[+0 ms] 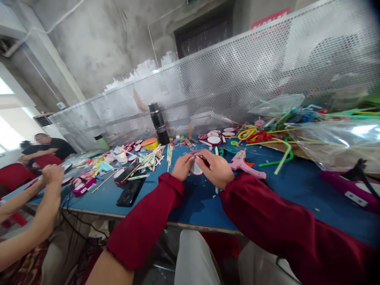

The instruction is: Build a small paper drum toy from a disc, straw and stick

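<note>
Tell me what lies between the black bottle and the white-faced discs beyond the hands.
In the head view, tan strips and small coloured bits lie scattered between the black bottle and the white-faced discs.

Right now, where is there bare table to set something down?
Mostly bare table lies between the pink glue gun and the purple box; a smaller patch separates the black phone from the left hand. Sticks crowd the left, straws the back right.

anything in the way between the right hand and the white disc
Nothing visible: the right hand and left hand both have fingers at the white disc's upper edge. The pink glue gun lies off to the right.
</note>
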`<action>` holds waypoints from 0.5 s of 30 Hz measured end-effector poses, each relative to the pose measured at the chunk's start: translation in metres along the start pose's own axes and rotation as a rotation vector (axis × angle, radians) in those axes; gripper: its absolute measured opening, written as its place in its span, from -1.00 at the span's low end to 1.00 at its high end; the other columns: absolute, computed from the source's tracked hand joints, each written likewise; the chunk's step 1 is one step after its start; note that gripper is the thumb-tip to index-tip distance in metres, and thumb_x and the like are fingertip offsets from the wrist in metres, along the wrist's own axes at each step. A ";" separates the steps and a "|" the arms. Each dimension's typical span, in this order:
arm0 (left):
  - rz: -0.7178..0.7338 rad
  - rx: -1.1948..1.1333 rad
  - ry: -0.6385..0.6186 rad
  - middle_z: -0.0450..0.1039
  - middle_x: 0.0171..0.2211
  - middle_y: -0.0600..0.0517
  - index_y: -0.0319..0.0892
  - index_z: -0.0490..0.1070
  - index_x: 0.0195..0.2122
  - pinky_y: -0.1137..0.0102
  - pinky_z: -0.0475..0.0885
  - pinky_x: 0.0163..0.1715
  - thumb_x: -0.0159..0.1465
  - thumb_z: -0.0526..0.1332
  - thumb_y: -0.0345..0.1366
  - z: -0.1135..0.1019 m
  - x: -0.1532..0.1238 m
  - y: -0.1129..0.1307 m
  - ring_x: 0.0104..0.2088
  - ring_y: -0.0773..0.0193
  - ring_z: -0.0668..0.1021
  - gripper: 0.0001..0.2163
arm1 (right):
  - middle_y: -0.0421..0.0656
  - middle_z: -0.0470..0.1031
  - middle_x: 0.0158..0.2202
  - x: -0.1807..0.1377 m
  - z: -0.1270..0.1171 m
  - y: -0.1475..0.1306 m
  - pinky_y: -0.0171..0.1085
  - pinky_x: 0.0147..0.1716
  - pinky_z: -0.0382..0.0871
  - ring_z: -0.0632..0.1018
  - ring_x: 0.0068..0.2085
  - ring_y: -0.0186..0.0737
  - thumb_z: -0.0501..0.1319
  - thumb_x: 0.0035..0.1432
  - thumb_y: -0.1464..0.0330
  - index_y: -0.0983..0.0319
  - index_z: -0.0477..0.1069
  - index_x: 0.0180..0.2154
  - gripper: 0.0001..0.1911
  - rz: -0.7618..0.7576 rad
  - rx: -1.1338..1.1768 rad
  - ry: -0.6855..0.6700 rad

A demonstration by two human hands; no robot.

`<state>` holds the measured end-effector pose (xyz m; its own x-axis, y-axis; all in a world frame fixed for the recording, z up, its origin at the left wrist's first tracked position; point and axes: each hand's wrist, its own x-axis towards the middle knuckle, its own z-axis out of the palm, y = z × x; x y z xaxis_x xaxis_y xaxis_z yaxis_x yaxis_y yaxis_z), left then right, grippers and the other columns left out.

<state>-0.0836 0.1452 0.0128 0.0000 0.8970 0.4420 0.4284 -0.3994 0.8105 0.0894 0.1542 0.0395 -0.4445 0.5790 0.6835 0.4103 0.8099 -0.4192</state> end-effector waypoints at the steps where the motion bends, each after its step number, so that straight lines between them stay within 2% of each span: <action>1: 0.008 0.004 0.011 0.44 -0.43 0.01 -0.25 0.50 -0.27 0.45 0.36 -0.46 0.29 0.08 0.12 -0.002 0.000 0.001 -0.43 0.32 0.43 -0.52 | -0.15 0.57 -0.31 0.000 0.000 0.001 -0.29 -0.37 0.26 0.53 -0.36 -0.20 0.04 0.26 0.32 0.17 0.40 -0.07 -0.74 -0.012 0.003 0.007; 3: 0.019 0.004 0.041 0.42 -0.45 0.01 -0.24 0.48 -0.27 0.45 0.35 -0.49 0.31 0.05 0.12 -0.007 0.002 0.004 -0.46 0.33 0.42 -0.52 | -0.13 0.57 -0.29 0.002 -0.001 0.004 -0.26 -0.35 0.29 0.53 -0.36 -0.18 0.06 0.21 0.38 0.19 0.39 -0.04 -0.70 0.004 -0.013 0.066; 6: 0.008 0.098 0.155 0.43 -0.47 0.02 -0.23 0.46 -0.23 0.45 0.37 -0.45 0.38 -0.05 0.03 -0.016 0.006 0.002 -0.47 0.34 0.45 -0.55 | -0.07 0.57 -0.25 0.005 -0.004 0.011 -0.21 -0.29 0.33 0.54 -0.33 -0.12 0.06 0.21 0.38 0.22 0.37 0.01 -0.66 0.083 -0.034 0.213; 9: -0.029 0.248 0.229 0.46 -0.44 0.03 -0.22 0.46 -0.22 0.43 0.40 -0.35 0.36 0.06 -0.13 -0.025 0.011 -0.006 -0.42 0.33 0.47 -0.71 | -0.02 0.56 -0.16 0.009 -0.009 0.018 -0.15 -0.21 0.37 0.55 -0.25 -0.06 0.05 0.22 0.37 0.24 0.33 0.07 -0.62 0.125 -0.027 0.313; 12: -0.062 0.348 0.199 0.49 -0.42 0.03 -0.22 0.51 -0.28 0.42 0.39 -0.33 0.23 0.22 -0.28 -0.028 0.013 -0.014 -0.40 0.32 0.47 -0.86 | -0.01 0.56 -0.11 0.011 -0.011 0.022 -0.11 -0.18 0.38 0.55 -0.20 -0.03 0.06 0.22 0.37 0.22 0.34 0.04 -0.65 0.130 -0.008 0.324; 15: -0.073 0.456 0.120 0.53 -0.36 0.01 -0.18 0.57 -0.32 0.39 0.40 -0.27 0.16 0.27 -0.36 -0.029 0.011 -0.016 -0.36 0.29 0.49 -0.90 | -0.02 0.57 -0.16 0.011 -0.012 0.021 -0.12 -0.21 0.37 0.55 -0.21 -0.03 0.06 0.22 0.36 0.22 0.38 -0.01 -0.69 0.152 -0.013 0.297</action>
<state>-0.1169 0.1562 0.0160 -0.1376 0.8805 0.4535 0.7766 -0.1883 0.6012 0.1029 0.1763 0.0458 -0.1267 0.6389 0.7588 0.4647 0.7140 -0.5236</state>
